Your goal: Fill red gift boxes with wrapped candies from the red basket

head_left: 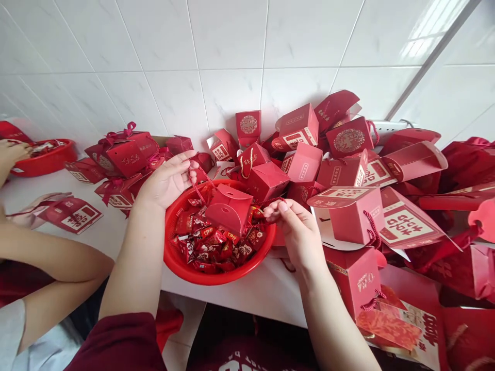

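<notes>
A small red gift box [229,208] with a closed, rounded-flap top rests over the wrapped candies [216,247] in a red plastic basket [216,278]. My left hand [166,178] is up at the box's left, its fingers closed on the red cord handle [201,190]. At the right, my right hand [290,221] pinches the cord handle on the other side, beside the basket's rim. Both cords run out from the box, the left one looped upward. The far side of the box is hidden.
Several red gift boxes [350,216] crowd the table's right side and back by the tiled wall [232,46]. Ribboned boxes [119,154] are stacked to the left. Farther left, a co-worker's hand [42,203] holds a box [73,214] near a second red basket [62,157].
</notes>
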A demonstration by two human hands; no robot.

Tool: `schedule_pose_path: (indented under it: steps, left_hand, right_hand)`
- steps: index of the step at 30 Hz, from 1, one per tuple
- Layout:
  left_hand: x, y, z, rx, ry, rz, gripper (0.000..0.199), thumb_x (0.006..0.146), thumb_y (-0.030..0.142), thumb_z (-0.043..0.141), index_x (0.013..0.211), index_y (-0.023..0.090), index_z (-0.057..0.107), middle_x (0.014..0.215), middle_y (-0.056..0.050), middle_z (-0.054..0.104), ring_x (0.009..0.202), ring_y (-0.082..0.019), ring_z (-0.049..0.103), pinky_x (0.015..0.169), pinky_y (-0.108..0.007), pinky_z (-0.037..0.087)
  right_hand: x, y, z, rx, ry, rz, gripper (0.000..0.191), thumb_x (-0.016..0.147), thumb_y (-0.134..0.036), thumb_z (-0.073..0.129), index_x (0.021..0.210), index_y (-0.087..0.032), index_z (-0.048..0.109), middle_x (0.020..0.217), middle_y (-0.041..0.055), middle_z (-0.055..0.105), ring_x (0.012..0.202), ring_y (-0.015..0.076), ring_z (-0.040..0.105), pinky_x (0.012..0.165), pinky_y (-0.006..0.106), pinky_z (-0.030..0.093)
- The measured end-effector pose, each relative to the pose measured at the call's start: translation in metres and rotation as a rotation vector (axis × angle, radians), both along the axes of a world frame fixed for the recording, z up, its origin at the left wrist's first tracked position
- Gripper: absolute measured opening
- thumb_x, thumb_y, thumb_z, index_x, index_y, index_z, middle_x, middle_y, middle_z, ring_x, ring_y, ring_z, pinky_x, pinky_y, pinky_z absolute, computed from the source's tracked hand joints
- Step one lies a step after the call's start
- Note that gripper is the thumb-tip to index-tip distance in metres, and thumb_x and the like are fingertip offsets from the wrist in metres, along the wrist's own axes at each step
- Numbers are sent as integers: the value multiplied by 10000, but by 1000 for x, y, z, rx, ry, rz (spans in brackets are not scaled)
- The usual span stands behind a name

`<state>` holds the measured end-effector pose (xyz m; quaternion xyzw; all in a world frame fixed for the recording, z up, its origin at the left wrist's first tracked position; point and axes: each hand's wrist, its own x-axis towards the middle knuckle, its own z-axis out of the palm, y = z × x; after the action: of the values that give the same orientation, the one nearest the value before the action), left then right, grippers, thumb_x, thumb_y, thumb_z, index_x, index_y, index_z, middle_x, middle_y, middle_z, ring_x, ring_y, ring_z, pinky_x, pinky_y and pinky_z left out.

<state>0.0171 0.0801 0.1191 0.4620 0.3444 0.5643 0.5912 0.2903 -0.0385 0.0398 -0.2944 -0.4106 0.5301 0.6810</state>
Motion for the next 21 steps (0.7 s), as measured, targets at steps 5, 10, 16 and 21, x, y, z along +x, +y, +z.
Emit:
schedule_pose_path:
  steps: [5,10,16,21]
  left_hand:
    - [-6,-15,7,-34,58,52,344,773,142,739,1114,183,740,1128,-99,745,682,-89,636,581,-180,527]
    - [-23,-23,3,-1,148,109,314,802,177,734,1115,179,744,1308,-139,701,634,-59,595,527,-159,487]
    - [-40,-27,-35,-17,434,141,432,771,325,813,1168,193,707,1078,-74,717,615,-81,571,557,-211,478]
    - [-35,-42,-77,135,901,287,452,842,451,750,1215,210,664,1295,-95,657,1210,-250,619,1042,-382,501]
  right_hand:
    - [2,0,-1,-110,172,26,305,879,-344,758,1163,-238,724,906,19,756,759,119,649,670,218,507]
    - [-5,-2,-6,-108,82,55,700,905,-331,724,1531,-291,413,971,39,777,762,148,644,574,224,439]
    - [-7,14,-29,-112,-378,-47,495,920,-470,661,1342,-232,556,1034,67,759,818,209,669,701,332,503]
    - [-11,15,-42,25,-930,-466,226,951,-404,600,1064,-208,612,1071,130,683,1005,312,636,894,490,511]
